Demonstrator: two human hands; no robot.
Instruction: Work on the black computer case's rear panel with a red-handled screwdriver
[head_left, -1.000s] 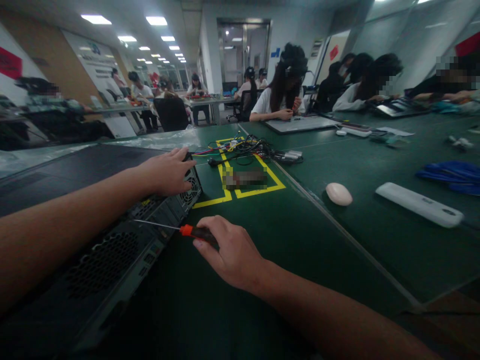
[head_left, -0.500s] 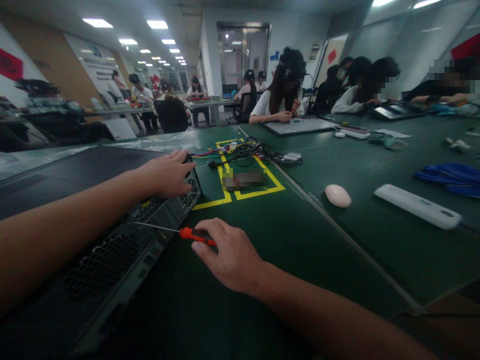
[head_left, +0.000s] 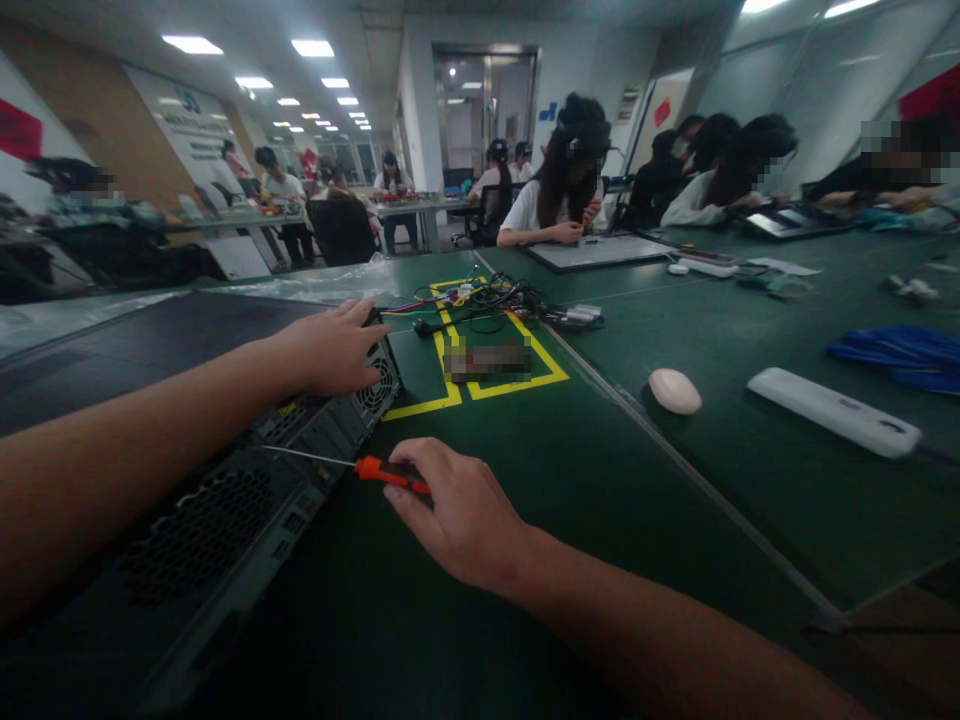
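Since the first frame, the screwdriver (head_left: 371, 468) has turned in the fingers: its handle, which looked mostly dark behind the orange collar, now shows an orange strip along the lower side. The right hand (head_left: 469, 515) has stayed almost in the same place, and it is closed around this handle, with thumb and index finger near its front part. The metal shaft goes out from the grip to the left, slightly rising, towards the rear panel of the black computer case (head_left: 255, 500); whether the tip sits in a screw, I cannot tell. The left hand (head_left: 334, 350) holds nothing between its fingers; it lies with the palm down on the case's upper edge, fingers a little spread, just above the round fan grille (head_left: 376, 388). Beyond the case, a heap of cables (head_left: 506, 295) lies across the yellow tape (head_left: 517, 385) on the green table (head_left: 600, 480).
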